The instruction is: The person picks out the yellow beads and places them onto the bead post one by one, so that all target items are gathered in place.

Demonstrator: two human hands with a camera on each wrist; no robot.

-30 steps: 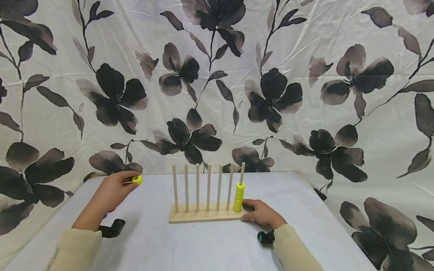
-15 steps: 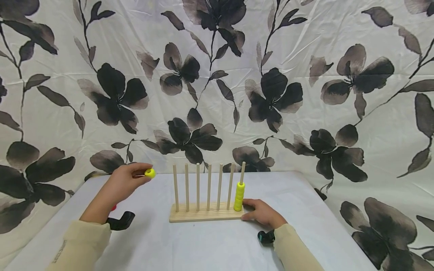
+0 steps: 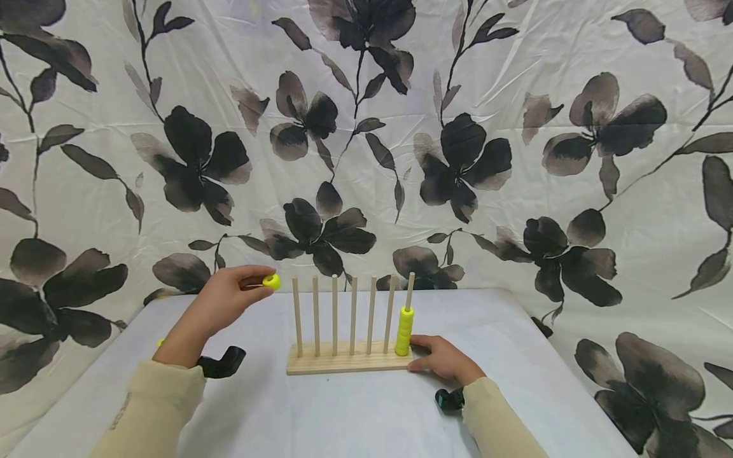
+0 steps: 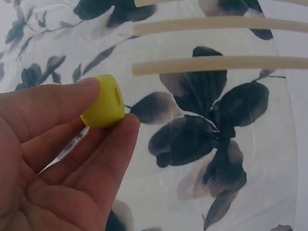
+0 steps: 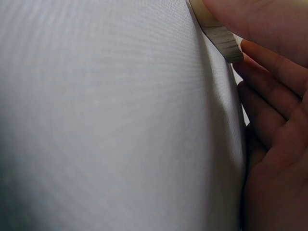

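Observation:
My left hand [image 3: 226, 296] pinches a yellow bead [image 3: 272, 282] between thumb and fingertips, raised just left of the pegs. In the left wrist view the bead [image 4: 107, 102] shows its hole facing the peg tips. A wooden peg stand [image 3: 349, 364] sits mid-table with several upright pegs in a row. Stacked yellow beads [image 3: 403, 332] fill the lower part of its rightmost peg; the other pegs are bare. My right hand [image 3: 443, 359] holds the stand's right end, thumb at the front and fingers behind. The base's end [image 5: 225, 43] shows between thumb and fingers in the right wrist view.
A white cloth [image 3: 343, 420] covers the table. A bit of something yellow [image 3: 160, 343] peeks out beside my left wrist, mostly hidden. Black wrist cameras [image 3: 223, 364] sit by both cuffs. A floral curtain [image 3: 366, 159] hangs behind the table.
My left hand has carried the yellow bead right and slightly upward, from the table's left side to near the leftmost peg. The right hand and the stand have stayed in place.

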